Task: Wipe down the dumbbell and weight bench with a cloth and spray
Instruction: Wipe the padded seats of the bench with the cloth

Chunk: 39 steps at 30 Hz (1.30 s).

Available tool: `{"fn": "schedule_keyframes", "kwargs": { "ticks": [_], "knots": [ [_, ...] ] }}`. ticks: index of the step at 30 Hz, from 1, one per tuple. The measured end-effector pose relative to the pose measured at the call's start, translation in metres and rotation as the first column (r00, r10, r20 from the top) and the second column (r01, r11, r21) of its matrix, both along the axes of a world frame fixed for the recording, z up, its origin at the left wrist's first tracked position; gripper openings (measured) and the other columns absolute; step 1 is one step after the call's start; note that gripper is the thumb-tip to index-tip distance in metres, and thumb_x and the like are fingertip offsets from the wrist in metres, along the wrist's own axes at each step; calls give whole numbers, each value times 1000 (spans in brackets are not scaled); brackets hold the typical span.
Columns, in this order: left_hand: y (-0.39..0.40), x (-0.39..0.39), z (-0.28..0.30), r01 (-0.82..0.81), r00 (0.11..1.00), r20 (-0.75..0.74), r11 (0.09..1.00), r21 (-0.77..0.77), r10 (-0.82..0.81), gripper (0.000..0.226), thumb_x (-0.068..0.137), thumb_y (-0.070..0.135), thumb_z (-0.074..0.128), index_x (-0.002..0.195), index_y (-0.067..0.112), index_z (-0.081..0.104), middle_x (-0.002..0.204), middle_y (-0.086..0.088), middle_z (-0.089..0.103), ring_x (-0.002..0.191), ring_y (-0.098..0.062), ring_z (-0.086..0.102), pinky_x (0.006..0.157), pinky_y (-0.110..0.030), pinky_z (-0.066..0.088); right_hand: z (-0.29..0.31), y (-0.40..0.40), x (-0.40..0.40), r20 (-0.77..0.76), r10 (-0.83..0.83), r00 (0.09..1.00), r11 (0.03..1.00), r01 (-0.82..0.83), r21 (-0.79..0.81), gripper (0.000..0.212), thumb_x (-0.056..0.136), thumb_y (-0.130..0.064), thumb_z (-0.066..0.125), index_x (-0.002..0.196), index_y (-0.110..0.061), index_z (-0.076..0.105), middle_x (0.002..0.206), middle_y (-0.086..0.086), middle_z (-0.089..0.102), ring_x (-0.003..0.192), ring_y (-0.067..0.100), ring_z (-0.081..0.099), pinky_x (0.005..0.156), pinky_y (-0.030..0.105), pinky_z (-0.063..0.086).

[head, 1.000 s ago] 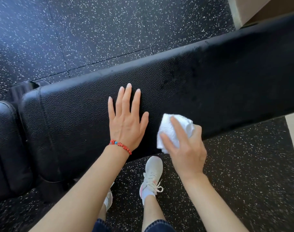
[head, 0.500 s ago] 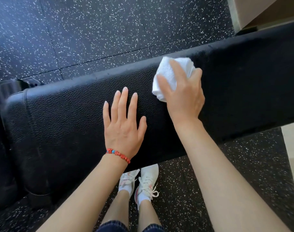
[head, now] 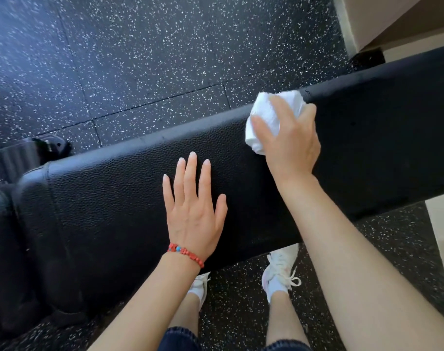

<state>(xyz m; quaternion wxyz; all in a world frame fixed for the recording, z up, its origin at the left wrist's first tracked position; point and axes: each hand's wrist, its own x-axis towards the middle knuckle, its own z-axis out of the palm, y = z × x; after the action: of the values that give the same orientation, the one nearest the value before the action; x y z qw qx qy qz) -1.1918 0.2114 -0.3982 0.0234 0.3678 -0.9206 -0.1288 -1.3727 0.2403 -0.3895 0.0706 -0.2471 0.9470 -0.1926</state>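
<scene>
— How far along were you?

— Midway, I'd judge. My right hand (head: 290,145) gripped the white cloth (head: 266,122) with curled fingers at the bench pad's (head: 114,198) far edge; my left hand (head: 194,206) lay flat, holding nothing.

— The dumbbell?

— Not in view. The pad looked black, pebbled, dull.
</scene>
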Motion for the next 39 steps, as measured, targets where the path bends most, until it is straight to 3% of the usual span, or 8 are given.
{"fn": "schedule_keyframes", "kwargs": {
  "ticks": [7,10,13,18,25,31,33,39],
  "knots": [
    [7,-46,3,5,1000,-17,1000,10,-5,55,87,32,40,135,4,44,144,-18,38,134,-37,32,109,-55,17,5,98,42,57,52,997,999,-51,-18,47,79,-50,56,117,-24,62,93,17,51,69,31,56,58,34,47],
    [14,-52,-2,-1,1000,28,1000,0,1,55,89,33,39,136,4,41,145,-18,36,135,-37,31,109,-56,16,6,129,43,4,166,986,986,-166,-10,43,79,-45,58,109,-15,67,83,17,53,60,27,54,50,32,49],
    [15,-51,-8,-8,999,49,999,-32,10,56,89,34,38,138,5,40,146,-17,35,135,-36,30,110,-54,15,4,108,18,-23,243,970,969,-243,-35,41,77,-43,62,105,-14,69,79,19,53,58,31,54,48,34,48],
    [15,-52,-11,-7,999,43,999,-51,10,57,89,35,38,138,6,39,147,-16,35,136,-34,28,110,-54,16,1,31,-35,-3,179,984,982,-178,-65,42,79,-40,66,115,-18,62,96,22,51,78,36,53,61,35,40],
    [28,-74,-3,-48,999,-22,997,-56,47,55,89,33,39,136,5,41,146,-17,36,136,-34,28,110,-54,15,3,38,-53,-20,324,946,945,-324,-38,44,82,-44,62,121,-22,59,99,20,52,82,35,54,65,36,41],
    [28,-106,-5,-55,998,12,998,-34,56,55,90,34,39,137,6,41,146,-17,36,136,-35,30,110,-55,17,1,64,-113,17,19,1000,1000,-19,-10,48,81,-53,56,125,-33,52,112,15,45,92,35,52,70,34,37],
    [29,-106,-8,-64,997,32,997,-49,66,55,89,34,39,137,6,40,146,-17,36,136,-34,29,111,-54,16,0,60,-112,6,-5,1000,1000,5,-7,48,81,-51,56,124,-32,52,112,14,45,92,33,52,67,32,33],
    [29,-107,-10,-64,997,34,996,-67,66,56,89,34,38,137,6,40,146,-17,36,135,-34,29,111,-53,14,4,38,-79,27,333,943,941,-330,-78,41,77,-38,69,113,-19,64,94,20,52,76,34,55,59,30,37]
  ]
}}
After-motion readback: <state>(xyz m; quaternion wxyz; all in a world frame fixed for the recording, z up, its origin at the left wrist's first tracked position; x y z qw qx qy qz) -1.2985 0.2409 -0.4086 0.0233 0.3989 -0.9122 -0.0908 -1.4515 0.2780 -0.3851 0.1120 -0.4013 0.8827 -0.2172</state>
